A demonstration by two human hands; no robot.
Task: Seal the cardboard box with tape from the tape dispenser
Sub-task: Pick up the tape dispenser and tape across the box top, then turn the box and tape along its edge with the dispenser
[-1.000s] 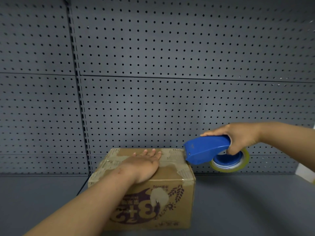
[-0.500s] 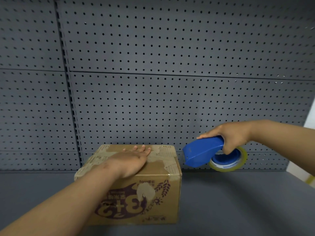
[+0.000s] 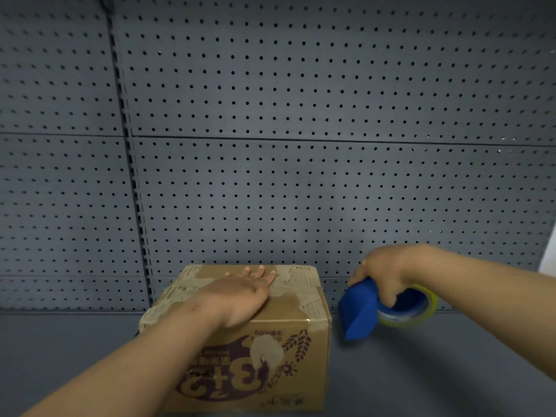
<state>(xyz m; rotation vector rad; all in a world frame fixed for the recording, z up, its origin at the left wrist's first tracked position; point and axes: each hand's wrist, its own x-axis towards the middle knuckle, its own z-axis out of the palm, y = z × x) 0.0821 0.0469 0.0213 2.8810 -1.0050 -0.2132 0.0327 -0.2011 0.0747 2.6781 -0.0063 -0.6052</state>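
A brown cardboard box (image 3: 288,350) with purple print and patches of old tape on its top sits on the grey shelf. My left hand (image 3: 240,293) lies flat on the box top, fingers straight and pointing away from me. To the right of the box, my right hand (image 3: 382,275) grips the blue tape dispenser (image 3: 359,311) by its handle. The dispenser's nose points down at the shelf, a short gap from the box's right side. Its yellowish tape roll (image 3: 421,311) shows behind the hand.
A grey shelf surface (image 3: 436,371) spreads to the right and left of the box. A grey pegboard wall (image 3: 301,145) stands close behind, with a vertical slotted post (image 3: 132,182) at the left.
My right hand has lowered the dispenser and tipped its nose down toward the shelf, right of the box. My left hand stays flat on the box top.
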